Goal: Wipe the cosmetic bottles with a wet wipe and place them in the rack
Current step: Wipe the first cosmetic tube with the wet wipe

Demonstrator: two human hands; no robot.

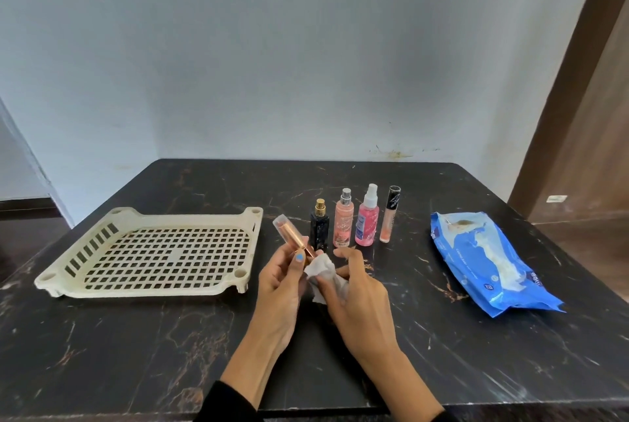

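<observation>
Head view: left hand [279,280] grips rose-gold bottle [293,235], cap tilted up-left; right hand [357,289] clutches wet wipe [325,272].

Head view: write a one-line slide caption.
Left hand holds a rose-gold bottle while right hand wipes it with a wet wipe, beside an empty rack.

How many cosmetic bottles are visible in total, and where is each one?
5. Four stand in a row mid-table: black bottle, peach spray bottle, pink spray bottle, slim gloss tube. The rose-gold bottle is in the left hand. The rack holds none.
</observation>
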